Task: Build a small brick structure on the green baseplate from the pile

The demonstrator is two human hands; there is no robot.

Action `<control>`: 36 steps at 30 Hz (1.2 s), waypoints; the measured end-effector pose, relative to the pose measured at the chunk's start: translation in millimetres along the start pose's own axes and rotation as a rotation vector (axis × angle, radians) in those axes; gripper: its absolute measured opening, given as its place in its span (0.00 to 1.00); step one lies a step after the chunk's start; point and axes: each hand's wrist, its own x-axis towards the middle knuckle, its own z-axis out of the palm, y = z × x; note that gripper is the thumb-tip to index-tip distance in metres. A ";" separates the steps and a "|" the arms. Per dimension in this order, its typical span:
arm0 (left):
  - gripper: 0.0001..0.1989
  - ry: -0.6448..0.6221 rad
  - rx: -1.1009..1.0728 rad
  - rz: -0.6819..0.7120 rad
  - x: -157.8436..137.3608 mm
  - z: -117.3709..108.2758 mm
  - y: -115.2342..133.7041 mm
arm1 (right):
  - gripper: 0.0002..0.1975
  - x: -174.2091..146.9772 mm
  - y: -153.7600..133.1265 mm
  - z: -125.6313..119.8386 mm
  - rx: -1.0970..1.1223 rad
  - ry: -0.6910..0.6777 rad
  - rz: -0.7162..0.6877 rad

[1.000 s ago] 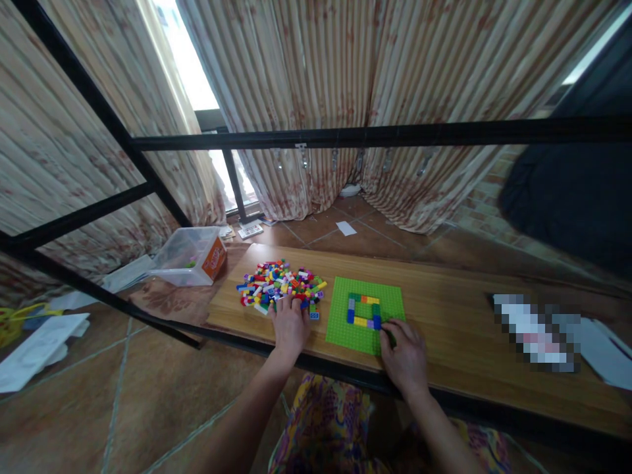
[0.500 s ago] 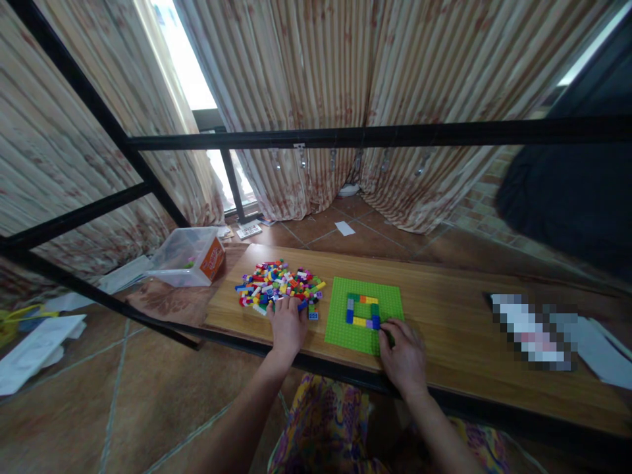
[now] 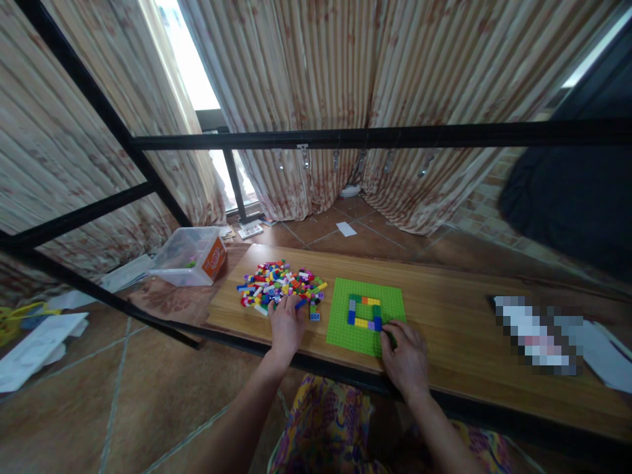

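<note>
My left hand [image 3: 287, 326] rests at the near edge of a heap of small building bricks [image 3: 279, 283], its fingers bent down and slightly apart among them. A blue brick [image 3: 301, 303] lies against its fingertips, and a light blue brick [image 3: 315, 316] sits just to the right. My right hand [image 3: 407, 355] is over the near right part of a green baseplate [image 3: 340, 337], thumb and forefinger curled towards each other. Their tips are beside the blue corner brick [image 3: 378, 323] of a square brick outline on the plate. Whatever lies between those fingertips is hidden.
The wooden bench [image 3: 454, 329] carries the heap and the plate. A clear plastic box [image 3: 185, 257] with an orange label stands to the left. Papers [image 3: 605, 355] lie at the right end, beside a blurred-out object [image 3: 536, 336]. A black metal bar [image 3: 336, 137] crosses beyond the bench.
The view has shifted slightly. My left fingers have moved a little within the heap of bricks; my right hand stays beside the corner brick.
</note>
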 end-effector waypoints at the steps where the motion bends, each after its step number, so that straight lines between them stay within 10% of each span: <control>1: 0.11 0.011 -0.041 -0.004 1.0 -0.2 -2.1 | 0.13 0.0 -0.1 -0.1 0.001 -0.002 0.002; 17: 0.14 -0.054 -1.263 -0.704 -9.2 -20.5 20.3 | 0.13 -0.3 -3.6 -3.4 -0.008 -0.017 0.016; 36: 0.06 -0.296 -1.756 -0.979 -19.2 -25.7 29.4 | 0.13 -0.3 -2.1 -1.3 0.000 -0.007 0.013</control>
